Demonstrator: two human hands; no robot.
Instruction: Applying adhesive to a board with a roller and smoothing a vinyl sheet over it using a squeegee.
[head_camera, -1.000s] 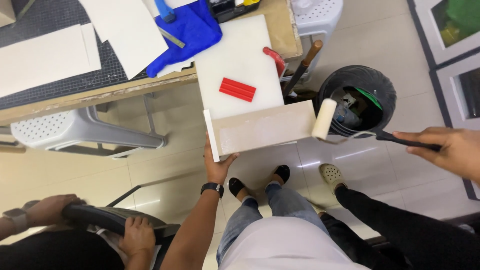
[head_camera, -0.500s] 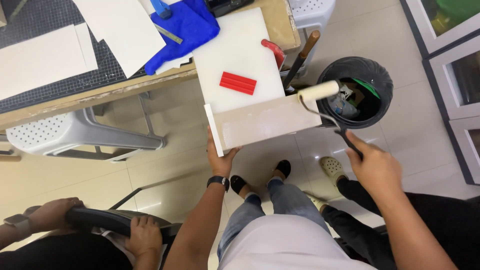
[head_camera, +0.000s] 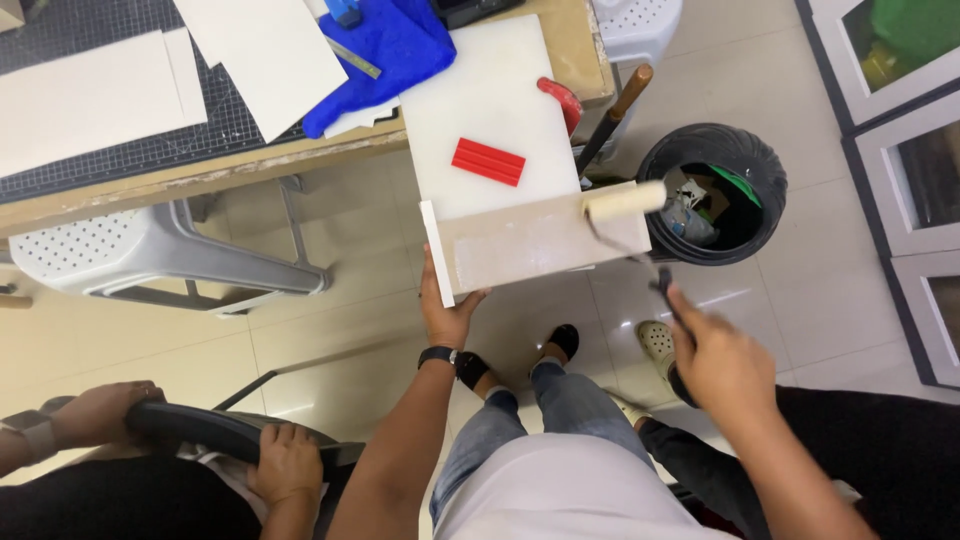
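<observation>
1. My left hand (head_camera: 447, 318) reaches up from below with the wrist bent back, fingers closed around the lower left corner of the beige board (head_camera: 540, 243), holding it out level off the worktop's (head_camera: 200, 180) near edge so its face is open to the roller
2. That board hangs in the air over the floor, just in front of the white slab (head_camera: 490, 110) that overhangs the worktop's near edge and carries a red block (head_camera: 488, 161)
3. My right hand (head_camera: 722, 362) is raised at my right with the forearm angled inward, fingers wrapped shut on the dark handle of the paint roller (head_camera: 625, 200)
4. The roller's pale sleeve lies on the board's right end, beside the black bin (head_camera: 752, 170) on the floor
5. Another person's hands (head_camera: 285, 462) grip a dark curved thing at lower left
</observation>
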